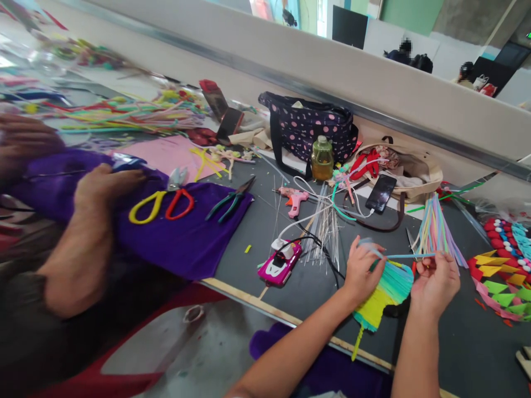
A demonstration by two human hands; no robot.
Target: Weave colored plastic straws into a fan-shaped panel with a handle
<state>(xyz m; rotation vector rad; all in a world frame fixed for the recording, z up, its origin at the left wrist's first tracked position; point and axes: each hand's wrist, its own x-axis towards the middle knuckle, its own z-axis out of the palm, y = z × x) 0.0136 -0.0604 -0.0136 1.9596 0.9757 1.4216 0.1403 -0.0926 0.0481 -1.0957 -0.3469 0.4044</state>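
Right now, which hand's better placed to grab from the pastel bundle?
Probably the right hand: it's beside the pastel bundle; the left hand is farther off. Both hold the blue strip.

Has the craft piece [378, 303] just before the grip, with the wires [324, 233], then the power strip [280, 263], to the grip's left on the tabletop [464, 340]. Has the pliers [237, 194] and scissors [173, 187] farther left, on the cloth [182, 243], and, behind the grip, the phone [381, 193] before the tote bag [432, 172].

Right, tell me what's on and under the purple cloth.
On the purple cloth lie yellow-and-red-handled scissors and pliers; a co-worker's hand is over it. Anything beneath the cloth is covered, so I cannot tell.
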